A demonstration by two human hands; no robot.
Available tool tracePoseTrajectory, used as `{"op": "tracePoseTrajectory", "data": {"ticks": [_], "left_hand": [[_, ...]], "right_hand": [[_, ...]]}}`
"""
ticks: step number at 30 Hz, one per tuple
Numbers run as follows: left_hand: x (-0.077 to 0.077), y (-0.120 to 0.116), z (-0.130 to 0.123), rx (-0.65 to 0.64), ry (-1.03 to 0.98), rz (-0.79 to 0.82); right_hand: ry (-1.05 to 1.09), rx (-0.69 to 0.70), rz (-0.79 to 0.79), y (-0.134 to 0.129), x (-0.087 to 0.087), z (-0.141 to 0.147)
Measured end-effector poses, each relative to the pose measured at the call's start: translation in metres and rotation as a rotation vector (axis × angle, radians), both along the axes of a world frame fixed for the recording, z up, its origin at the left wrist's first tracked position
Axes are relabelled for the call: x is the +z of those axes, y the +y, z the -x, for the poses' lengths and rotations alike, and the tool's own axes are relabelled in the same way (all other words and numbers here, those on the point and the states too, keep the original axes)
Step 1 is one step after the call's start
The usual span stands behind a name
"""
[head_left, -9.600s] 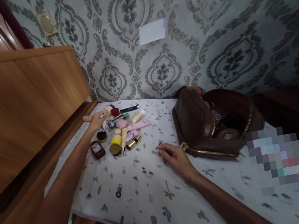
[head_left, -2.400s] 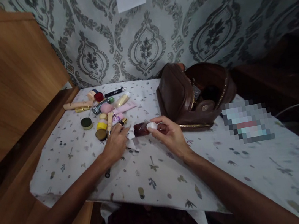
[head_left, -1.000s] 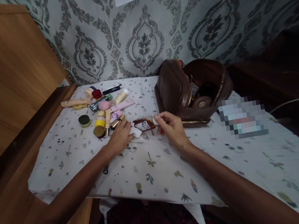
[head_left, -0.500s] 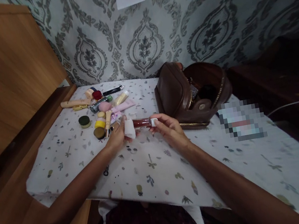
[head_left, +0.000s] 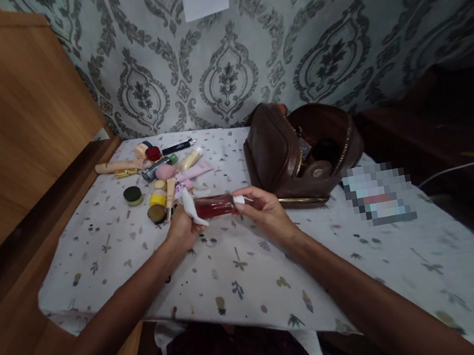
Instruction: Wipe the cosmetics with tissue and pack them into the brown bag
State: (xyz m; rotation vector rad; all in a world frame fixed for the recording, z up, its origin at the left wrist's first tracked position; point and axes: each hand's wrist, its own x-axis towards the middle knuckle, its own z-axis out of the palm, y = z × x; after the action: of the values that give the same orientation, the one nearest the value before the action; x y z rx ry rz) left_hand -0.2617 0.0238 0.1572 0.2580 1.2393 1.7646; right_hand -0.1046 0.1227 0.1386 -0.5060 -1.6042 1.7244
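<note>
A small dark red bottle [head_left: 214, 206] with a white cap is held flat between both hands, just above the patterned cloth. My right hand [head_left: 266, 212] grips its capped end. My left hand [head_left: 180, 229] holds a white tissue [head_left: 190, 207] against the bottle's other end. A heap of cosmetics [head_left: 163, 175] lies just beyond my left hand: tubes, round pots, a pink sponge, a black pen.
An open brown leather bag [head_left: 301, 151] stands right of the bottle. A table with a white floral cloth [head_left: 244, 268] ends close to me. A wooden headboard [head_left: 7, 150] rises at the left. Patterned wallpaper is behind; dark furniture and a cable sit at the right.
The bottle has been lifted off the cloth and turned level between both hands. My left hand has brought the tissue up against its end.
</note>
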Motion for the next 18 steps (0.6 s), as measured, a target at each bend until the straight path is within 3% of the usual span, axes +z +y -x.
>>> {"op": "tracePoseTrajectory", "data": {"ticks": [5,10,13,18], "left_hand": [[0.007,-0.003,0.000,-0.032,-0.010,-0.087],[0.012,-0.003,-0.006,-0.153,0.119,-0.105],[0.026,0.000,-0.018,-0.328,0.401,-0.105],[0.065,0.023,-0.054,-0.746,1.123,-0.264]], "right_hand": [[0.042,-0.030,-0.081,-0.001,0.011,-0.003],[0.002,-0.097,-0.214,0.003,0.049,-0.032],[-0.036,-0.238,-0.315,0.014,0.081,-0.063],[-0.077,-0.573,-0.567,0.045,0.129,-0.108]]}}
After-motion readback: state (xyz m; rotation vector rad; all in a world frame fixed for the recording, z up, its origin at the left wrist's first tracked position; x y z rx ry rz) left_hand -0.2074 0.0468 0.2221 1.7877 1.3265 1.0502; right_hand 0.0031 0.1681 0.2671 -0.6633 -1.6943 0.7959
